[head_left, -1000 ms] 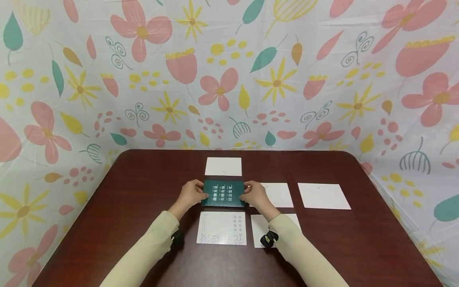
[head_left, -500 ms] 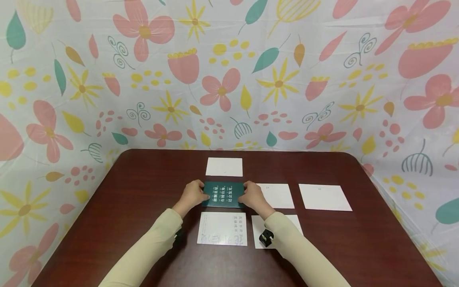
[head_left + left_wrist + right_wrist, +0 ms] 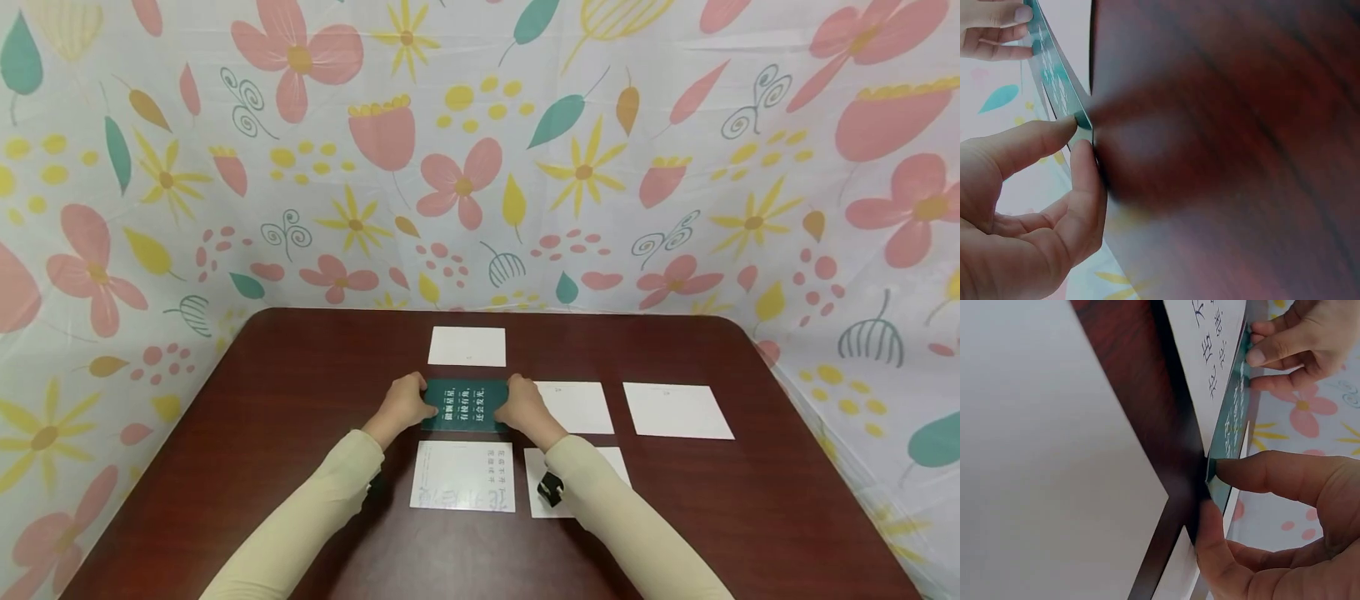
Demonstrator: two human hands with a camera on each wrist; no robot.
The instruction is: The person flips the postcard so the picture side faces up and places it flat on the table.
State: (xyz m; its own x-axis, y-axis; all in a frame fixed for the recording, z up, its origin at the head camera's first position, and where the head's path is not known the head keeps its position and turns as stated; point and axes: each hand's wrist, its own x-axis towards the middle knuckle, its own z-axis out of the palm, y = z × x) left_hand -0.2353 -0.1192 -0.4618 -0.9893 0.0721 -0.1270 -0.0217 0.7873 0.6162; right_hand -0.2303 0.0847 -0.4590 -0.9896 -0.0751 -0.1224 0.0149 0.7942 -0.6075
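A dark green card (image 3: 465, 406) with three lines of white Chinese characters lies among white cards in the middle of the table. My left hand (image 3: 401, 407) pinches its left edge, thumb on the printed face. At the right edge my right hand (image 3: 527, 408) does the same. The left wrist view shows the thumb (image 3: 1054, 132) and forefinger meeting at the card's corner. Seen from the right wrist, the thumb (image 3: 1254, 470) lies on the green face, with the forefinger at its edge. The card's underside is hidden.
A white card (image 3: 467, 346) lies beyond the green one, and a card with handwriting (image 3: 461, 477) in front. More white cards lie to the right, one (image 3: 577, 407) beside my right hand, another (image 3: 677, 410) further out. A flowered cloth (image 3: 480, 183) hangs behind the brown table (image 3: 300, 367).
Both hands keep their grip on the green card, which stays in nearly the same place. The right hand's wrist has shifted slightly left. The head view has moved a little.
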